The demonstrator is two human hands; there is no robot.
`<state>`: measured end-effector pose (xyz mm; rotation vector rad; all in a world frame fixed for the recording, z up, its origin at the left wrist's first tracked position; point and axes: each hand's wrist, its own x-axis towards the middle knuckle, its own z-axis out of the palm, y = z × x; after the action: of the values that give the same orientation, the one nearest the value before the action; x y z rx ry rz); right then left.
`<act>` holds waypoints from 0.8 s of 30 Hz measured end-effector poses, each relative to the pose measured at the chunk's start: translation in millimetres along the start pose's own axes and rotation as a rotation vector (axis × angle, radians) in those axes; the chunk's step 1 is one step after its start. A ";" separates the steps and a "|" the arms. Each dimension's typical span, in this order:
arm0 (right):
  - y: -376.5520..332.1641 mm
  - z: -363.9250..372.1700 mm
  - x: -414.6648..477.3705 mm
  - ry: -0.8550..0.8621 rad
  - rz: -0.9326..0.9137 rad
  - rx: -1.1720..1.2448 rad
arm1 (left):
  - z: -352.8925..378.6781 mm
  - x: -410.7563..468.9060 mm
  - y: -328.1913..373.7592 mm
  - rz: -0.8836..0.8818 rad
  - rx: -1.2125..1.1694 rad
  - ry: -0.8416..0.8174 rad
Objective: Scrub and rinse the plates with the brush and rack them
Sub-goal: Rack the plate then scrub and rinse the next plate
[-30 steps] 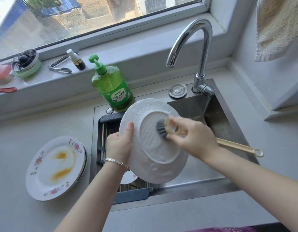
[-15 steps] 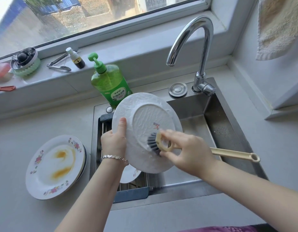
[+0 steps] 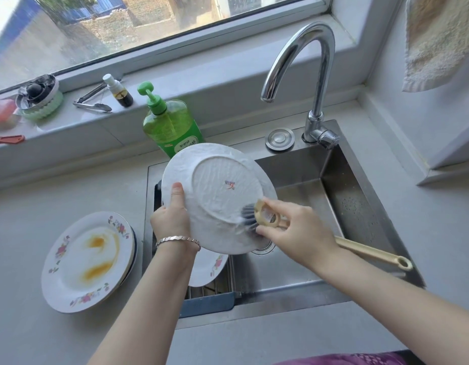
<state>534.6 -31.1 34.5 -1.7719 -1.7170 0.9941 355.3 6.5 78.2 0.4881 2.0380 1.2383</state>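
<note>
While the sink [image 3: 359, 201] sits beneath, the soapy plate [image 3: 217, 196] tilts over it, underside showing; the left hand [image 3: 170, 219] clamps its rim, thumb on top, and the right hand [image 3: 294, 233] curls its fingers round the brush [image 3: 262, 216], bristles against the plate

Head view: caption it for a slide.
Left hand holds plate over sink; right hand scrubs its underside with brush.

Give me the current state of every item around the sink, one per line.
held plate, underside up, soapy, tilted over the sink
brush, bristles pressed on the held plate's lower edge
left hand, grips the held plate's rim
right hand, grips the brush near its head
stained plate, dirty, flat on the counter
racked plate, lying in the rack, partly hidden
faucet, no water flowing
</note>
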 end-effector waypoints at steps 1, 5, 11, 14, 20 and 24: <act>-6.6 3.8 -7.5 -0.026 -0.083 -0.057 | 1.1 1.1 -1.0 -0.030 0.001 0.017; -5.6 -1.1 -7.4 -0.033 -0.078 -0.129 | 1.4 1.7 -4.4 -0.092 -0.032 0.072; 1.0 0.5 -10.5 -0.034 -0.083 -0.059 | -3.2 0.1 -2.4 -0.071 -0.005 0.048; 17.1 -9.4 7.8 -0.037 0.077 -0.043 | -6.9 5.3 -4.3 -0.049 0.014 -0.021; 29.9 -34.9 44.8 0.086 0.200 0.104 | -9.2 13.8 -16.4 -0.022 -0.018 -0.240; 35.2 -44.3 46.9 0.064 0.241 0.090 | -9.8 15.1 -17.3 -0.003 -0.063 -0.349</act>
<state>588.8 18.1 27.2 -1.9616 -1.4209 1.0828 338.4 1.6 60.4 0.6235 1.7012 1.1230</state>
